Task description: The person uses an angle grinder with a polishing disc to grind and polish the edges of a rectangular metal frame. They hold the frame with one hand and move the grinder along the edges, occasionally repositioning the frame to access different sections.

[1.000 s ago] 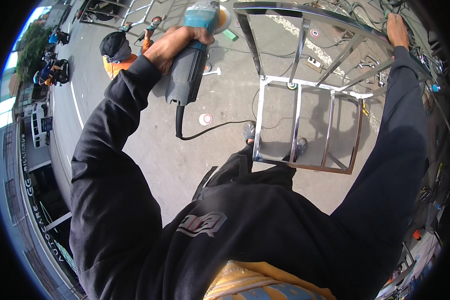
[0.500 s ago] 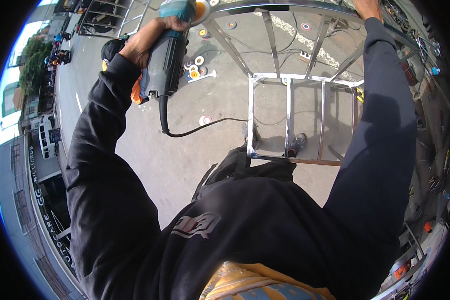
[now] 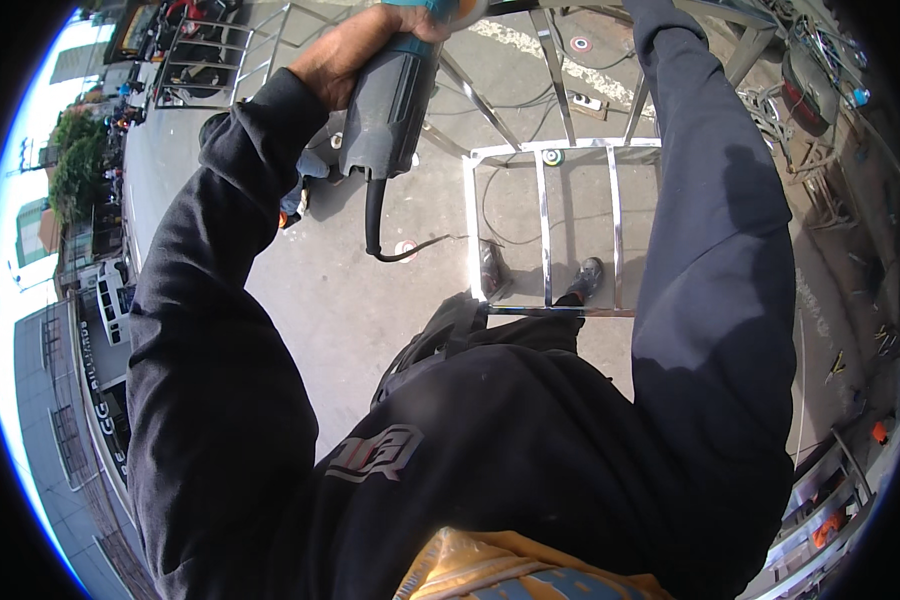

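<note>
My left hand (image 3: 355, 52) is wrapped round a teal and dark grey power grinder (image 3: 395, 108) at the top of the view. A yellowish disc (image 3: 467, 14), partly cut off by the upper edge, sits at its head. The tool's head is at the upper rail of a shiny metal frame (image 3: 473, 230); whether they touch I cannot tell. The frame's barred sections stand in front of me, above my shoes. My right arm (image 3: 715, 200) stretches up across the frame's right side, its hand beyond the upper edge.
The grinder's black cord (image 3: 373, 215) hangs down and curves toward the frame. A round disc (image 3: 406, 250) and a block (image 3: 588, 103) lie on the pavement. Another barred metal frame (image 3: 260, 65) stands upper left. Metal pieces and tools (image 3: 836, 365) lie along the right.
The grinder and my left hand have moved right and slightly up in the view. My right arm has shifted left, and its hand has passed out of the picture.
</note>
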`<action>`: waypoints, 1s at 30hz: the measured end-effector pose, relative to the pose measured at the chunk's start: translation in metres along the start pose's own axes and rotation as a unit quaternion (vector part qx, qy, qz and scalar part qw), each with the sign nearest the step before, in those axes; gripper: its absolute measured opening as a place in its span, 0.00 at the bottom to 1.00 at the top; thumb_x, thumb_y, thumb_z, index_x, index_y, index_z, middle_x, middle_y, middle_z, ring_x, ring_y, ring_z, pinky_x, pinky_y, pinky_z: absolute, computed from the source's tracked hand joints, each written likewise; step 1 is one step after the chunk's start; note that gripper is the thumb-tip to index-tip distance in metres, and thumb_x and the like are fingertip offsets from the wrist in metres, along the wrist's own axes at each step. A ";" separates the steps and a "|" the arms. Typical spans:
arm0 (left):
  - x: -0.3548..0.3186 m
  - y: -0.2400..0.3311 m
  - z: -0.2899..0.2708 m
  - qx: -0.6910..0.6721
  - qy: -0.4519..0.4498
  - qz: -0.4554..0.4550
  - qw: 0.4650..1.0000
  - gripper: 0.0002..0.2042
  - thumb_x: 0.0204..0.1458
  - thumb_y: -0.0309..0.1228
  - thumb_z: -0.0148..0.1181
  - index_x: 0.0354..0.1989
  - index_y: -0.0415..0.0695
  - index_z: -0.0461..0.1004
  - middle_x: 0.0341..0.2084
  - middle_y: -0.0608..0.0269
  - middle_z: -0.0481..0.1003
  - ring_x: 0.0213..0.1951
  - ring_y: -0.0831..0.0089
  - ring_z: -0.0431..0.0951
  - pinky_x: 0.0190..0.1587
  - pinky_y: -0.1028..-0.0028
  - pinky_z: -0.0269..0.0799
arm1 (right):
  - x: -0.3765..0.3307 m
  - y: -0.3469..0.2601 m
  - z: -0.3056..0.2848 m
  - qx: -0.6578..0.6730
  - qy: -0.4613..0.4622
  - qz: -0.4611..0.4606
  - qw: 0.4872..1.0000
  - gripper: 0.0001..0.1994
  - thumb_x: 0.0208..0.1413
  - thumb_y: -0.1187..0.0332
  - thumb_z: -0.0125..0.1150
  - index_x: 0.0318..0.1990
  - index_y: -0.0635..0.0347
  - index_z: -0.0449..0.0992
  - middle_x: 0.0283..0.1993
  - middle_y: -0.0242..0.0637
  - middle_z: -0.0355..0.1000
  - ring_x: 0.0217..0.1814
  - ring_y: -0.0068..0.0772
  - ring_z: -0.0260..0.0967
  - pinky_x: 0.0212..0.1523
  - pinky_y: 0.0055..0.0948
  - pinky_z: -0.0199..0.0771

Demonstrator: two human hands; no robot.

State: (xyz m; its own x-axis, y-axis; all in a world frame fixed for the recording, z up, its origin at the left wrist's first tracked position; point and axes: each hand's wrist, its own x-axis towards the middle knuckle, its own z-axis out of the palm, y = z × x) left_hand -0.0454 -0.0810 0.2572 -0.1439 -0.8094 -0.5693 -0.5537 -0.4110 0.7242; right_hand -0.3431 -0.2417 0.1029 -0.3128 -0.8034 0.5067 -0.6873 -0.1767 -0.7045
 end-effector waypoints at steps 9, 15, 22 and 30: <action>0.014 -0.014 -0.020 -0.094 -0.051 -0.008 0.994 0.09 0.48 0.32 0.60 0.37 0.44 0.75 0.28 0.63 0.77 0.27 0.72 0.78 0.31 0.70 0.77 | 0.015 0.034 0.012 -0.138 -0.017 -0.103 0.985 0.17 0.64 0.58 0.45 0.47 0.63 0.73 0.54 0.58 0.70 0.57 0.62 0.66 0.56 0.53 0.69; -0.022 -0.075 -0.089 -0.011 0.022 -0.015 1.000 0.38 0.42 0.50 0.69 0.56 0.33 0.67 0.37 0.49 0.77 0.31 0.63 0.83 0.39 0.70 0.84 | 0.013 0.029 -0.002 -0.319 -0.023 -0.262 0.911 0.12 0.58 0.67 0.51 0.45 0.61 0.75 0.49 0.56 0.71 0.54 0.58 0.69 0.52 0.51 0.71; -0.053 -0.180 -0.167 -0.134 0.079 -0.024 0.988 0.34 0.46 0.45 0.68 0.55 0.33 0.66 0.37 0.50 0.77 0.31 0.65 0.83 0.37 0.70 0.84 | 0.029 0.031 -0.027 -0.193 -0.164 0.032 0.967 0.33 0.60 0.43 0.37 0.60 0.60 0.70 0.64 0.58 0.67 0.66 0.66 0.61 0.63 0.50 0.59; -0.080 -0.457 -0.079 -0.494 0.200 -0.144 0.834 0.23 0.47 0.36 0.65 0.48 0.37 0.68 0.32 0.52 0.76 0.28 0.61 0.80 0.35 0.62 0.81 | 0.037 0.027 -0.037 -0.337 -0.206 -0.020 0.919 0.29 0.63 0.49 0.37 0.52 0.66 0.74 0.61 0.59 0.68 0.65 0.62 0.61 0.63 0.46 0.58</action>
State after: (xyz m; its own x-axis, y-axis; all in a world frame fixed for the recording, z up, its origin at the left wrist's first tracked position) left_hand 0.2843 0.1381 0.0023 0.2735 -0.6115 -0.7425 0.4567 -0.5968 0.6597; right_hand -0.3975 -0.2548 0.1209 -0.0991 -0.9752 0.1976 -0.9860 0.0695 -0.1514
